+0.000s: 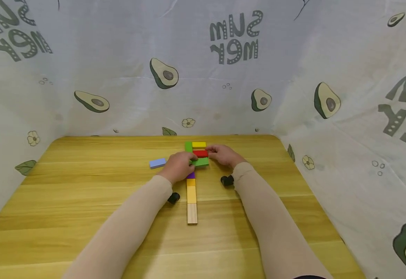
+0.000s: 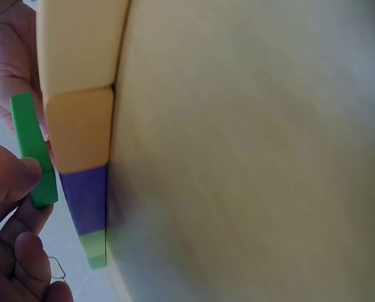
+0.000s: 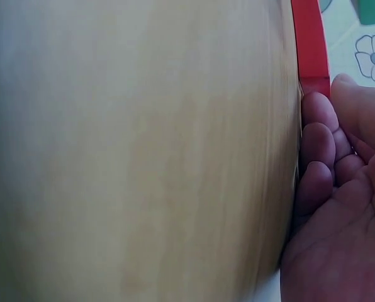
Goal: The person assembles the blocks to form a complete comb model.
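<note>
My left hand (image 1: 177, 167) reaches over a line of wooden blocks. Its thumb and fingers pinch a green block (image 2: 31, 138), which appears raised off the table in the left wrist view. At the far end, my right hand (image 1: 224, 155) has its fingertips and thumb at the right end of a red block (image 1: 200, 154), pinching that end (image 3: 310, 44). Behind the red block lies a yellow block (image 1: 199, 144), beside another green block (image 1: 188, 146). The line continues toward me with a purple block (image 2: 85, 198), an orange block (image 2: 80, 129) and pale wood blocks (image 1: 192, 213).
A light blue block (image 1: 158, 163) lies apart, left of my left hand. The wooden table (image 1: 84, 217) meets a printed cloth (image 1: 126, 46) at its back and sides. Dark wrist cameras (image 1: 227, 180) hang below both wrists.
</note>
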The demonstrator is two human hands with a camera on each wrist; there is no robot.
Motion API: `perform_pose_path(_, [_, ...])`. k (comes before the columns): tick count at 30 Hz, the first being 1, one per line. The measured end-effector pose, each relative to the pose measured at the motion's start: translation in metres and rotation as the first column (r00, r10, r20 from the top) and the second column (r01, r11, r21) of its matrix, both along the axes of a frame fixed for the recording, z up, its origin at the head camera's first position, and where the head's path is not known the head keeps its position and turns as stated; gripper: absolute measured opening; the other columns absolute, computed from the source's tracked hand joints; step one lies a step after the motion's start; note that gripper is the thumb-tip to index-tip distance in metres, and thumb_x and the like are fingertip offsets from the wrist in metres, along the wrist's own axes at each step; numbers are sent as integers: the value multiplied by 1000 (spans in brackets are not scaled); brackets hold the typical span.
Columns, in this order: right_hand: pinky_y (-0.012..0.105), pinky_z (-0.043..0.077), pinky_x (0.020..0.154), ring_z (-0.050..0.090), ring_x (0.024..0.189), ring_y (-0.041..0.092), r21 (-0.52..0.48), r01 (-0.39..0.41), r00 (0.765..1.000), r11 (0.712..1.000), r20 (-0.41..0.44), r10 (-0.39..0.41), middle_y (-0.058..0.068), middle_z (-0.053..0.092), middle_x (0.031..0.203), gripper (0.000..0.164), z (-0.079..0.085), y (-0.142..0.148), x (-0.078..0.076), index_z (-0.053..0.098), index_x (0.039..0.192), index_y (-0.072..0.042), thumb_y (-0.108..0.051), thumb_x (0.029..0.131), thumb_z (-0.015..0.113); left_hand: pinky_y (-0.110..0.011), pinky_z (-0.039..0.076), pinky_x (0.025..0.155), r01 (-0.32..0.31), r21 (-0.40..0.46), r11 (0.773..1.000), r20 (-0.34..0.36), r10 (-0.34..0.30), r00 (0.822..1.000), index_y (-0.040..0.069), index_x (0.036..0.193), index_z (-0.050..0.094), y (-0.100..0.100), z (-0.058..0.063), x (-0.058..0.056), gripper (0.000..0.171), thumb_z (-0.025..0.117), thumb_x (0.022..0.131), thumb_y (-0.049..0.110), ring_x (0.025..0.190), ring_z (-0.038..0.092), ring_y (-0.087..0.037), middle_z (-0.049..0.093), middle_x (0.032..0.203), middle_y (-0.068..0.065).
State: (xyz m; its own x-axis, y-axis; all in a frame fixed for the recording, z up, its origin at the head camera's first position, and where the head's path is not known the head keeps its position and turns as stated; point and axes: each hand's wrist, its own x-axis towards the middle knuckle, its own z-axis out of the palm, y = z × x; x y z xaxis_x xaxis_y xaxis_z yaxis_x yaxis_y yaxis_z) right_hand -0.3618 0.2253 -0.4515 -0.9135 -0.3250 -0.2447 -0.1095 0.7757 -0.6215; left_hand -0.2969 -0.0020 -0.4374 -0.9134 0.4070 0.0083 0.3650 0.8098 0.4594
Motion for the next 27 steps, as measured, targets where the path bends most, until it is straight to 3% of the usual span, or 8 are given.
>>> perform_pose_path(11, [50,38,122,56,129,31,-30,25,999,999,29,-24,13,63,142,43,-1,-1,-1,55,152,-13,-26,112,53,-53,44,114,14,-78,997,16,-13,1000,17,135,72,11,0,-1,34,70,102,22,129,65,-29,72,138,-3])
perform_pose_path(27, [48,38,121,56,126,30,-44,45,998,998,39,-43,13,63,141,41,0,-2,0,57,151,-12,-23,111,54,-50,43,104,-11,-106,994,21,13,1000,19,128,75,17,-3,-3,29,73,100,24,115,68,-27,76,129,1])
